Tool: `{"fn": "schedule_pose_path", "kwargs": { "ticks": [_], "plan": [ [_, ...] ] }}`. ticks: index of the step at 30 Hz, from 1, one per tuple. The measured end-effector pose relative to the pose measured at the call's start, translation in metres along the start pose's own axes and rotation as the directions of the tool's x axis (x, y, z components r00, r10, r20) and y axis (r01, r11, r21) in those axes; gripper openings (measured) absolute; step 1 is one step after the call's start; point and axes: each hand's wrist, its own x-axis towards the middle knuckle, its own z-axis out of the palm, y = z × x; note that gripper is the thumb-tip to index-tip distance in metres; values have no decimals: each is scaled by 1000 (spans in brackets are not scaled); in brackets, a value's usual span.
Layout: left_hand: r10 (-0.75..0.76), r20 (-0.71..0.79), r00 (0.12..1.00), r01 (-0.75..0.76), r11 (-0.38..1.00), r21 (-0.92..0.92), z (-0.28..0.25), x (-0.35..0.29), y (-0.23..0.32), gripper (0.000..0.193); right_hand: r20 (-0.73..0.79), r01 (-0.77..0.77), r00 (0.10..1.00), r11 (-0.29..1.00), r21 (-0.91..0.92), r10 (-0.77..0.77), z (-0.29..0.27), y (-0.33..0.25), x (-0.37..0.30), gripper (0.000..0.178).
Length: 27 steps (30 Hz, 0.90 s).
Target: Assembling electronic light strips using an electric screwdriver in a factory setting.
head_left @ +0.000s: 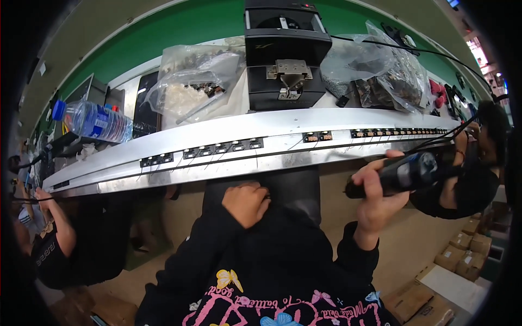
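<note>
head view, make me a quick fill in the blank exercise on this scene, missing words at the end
1. The camera wearer's ____ hand grips a dark handheld tool.
2. The clear plastic bottle has a ____ cap.
3. In the picture, the bottle is to the ____ of the black machine.
4. Yellow, pink and blue ____ decorate the wearer's black top.

Missing words: right; blue; left; butterflies.

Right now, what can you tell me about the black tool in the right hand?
The black tool is thick and rounded, apparently plastic, with a glossy patch toward its right end. It is held roughly sideways, gripped in the right hand, on the near side of the pale rail. Blur hides its finer parts.
</note>
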Motion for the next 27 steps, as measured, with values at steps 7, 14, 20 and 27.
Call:
{"fn": "schedule_pose_path", "kwargs": {
  "ticks": [7, 14, 20, 27],
  "plan": [
    [195, -499, 844, -334, 920, -205, -90, 20, 52, 30, 29, 803, 381, 315, -506, -924, -25, -15, -1, 48],
    [269, -563, 781, -384, 919, -93, -107, 42, 45, 34, 474, -181, 874, 976, 122, 103, 57, -10, 5, 41],
    [341, -555, 759, -345, 933, 101, -100, 62, 35, 32, 596, -252, 782, 967, 40, 179, 61, 19, 19, 35],
    [333, -621, 710, -275, 942, 190, -83, 53, 38, 34, 408, -443, 828, 895, 51, 386, 81, 2, -9, 31]
  ]
}}
